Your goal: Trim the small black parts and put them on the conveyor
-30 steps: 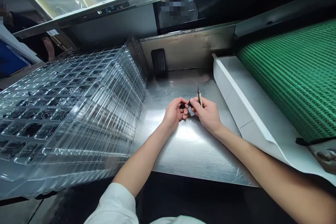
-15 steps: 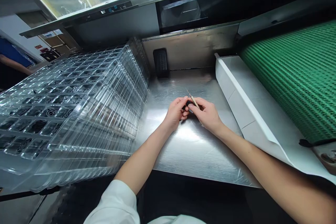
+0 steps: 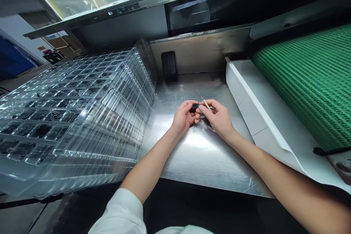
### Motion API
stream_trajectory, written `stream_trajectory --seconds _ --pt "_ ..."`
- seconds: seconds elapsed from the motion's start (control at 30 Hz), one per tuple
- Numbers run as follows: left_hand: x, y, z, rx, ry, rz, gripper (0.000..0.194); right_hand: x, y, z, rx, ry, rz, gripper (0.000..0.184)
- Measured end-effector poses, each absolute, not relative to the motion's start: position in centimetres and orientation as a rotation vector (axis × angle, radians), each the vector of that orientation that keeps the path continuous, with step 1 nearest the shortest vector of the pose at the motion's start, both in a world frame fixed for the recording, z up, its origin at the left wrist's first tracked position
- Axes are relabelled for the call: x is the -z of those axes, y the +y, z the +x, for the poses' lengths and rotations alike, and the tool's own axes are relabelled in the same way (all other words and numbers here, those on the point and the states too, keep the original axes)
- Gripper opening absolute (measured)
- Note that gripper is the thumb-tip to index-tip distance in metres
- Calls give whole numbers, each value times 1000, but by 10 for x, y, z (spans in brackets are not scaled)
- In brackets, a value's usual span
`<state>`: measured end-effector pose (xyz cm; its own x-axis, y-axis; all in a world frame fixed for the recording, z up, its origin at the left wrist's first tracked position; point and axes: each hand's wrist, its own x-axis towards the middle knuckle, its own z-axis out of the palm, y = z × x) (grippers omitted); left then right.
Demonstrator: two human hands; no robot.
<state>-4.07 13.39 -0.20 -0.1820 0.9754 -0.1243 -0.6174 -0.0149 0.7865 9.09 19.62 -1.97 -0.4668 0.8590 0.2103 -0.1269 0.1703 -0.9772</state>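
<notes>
Ok so black part (image 3: 195,106)'s spoked face is showing mid-frame, left hand (image 3: 181,120) pinching it, right hand (image 3: 222,121) gripping a tool (image 3: 206,105).

On my feed, trays (image 3: 109,117) are standing left of the worktop (image 3: 189,161), the ledge (image 3: 253,104) and belt (image 3: 309,87) lying right; my left hand (image 3: 182,119) is holding a disc (image 3: 195,106), my right hand (image 3: 220,120) a tool (image 3: 206,104).

Is brushed steel worktop (image 3: 189,164), flat, glaring white around middle, finely scratched near front right corner. Meets black upright piece (image 3: 169,64) at back, stack of clear trays (image 3: 109,113) at left; hard to tell whether bears either.
</notes>
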Motion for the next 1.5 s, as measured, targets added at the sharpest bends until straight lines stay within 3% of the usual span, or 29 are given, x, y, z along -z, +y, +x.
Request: stream_trajectory --seconds 0.2,0.53,1.0,1.5 --pt "4 133 -38 -1528 948 622 25 21 198 91 -1427 -1633 -685 37" --pt "-1 130 -38 -1445 948 655 23 24 203 93 -1350 -1576 -772 42" --pt "2 130 -33 -1524 855 730 41 22 201 92 -1299 -1615 -715 46" --pt "1 129 -38 -1517 811 715 35 20 197 92 -1362 -1564 -699 41"
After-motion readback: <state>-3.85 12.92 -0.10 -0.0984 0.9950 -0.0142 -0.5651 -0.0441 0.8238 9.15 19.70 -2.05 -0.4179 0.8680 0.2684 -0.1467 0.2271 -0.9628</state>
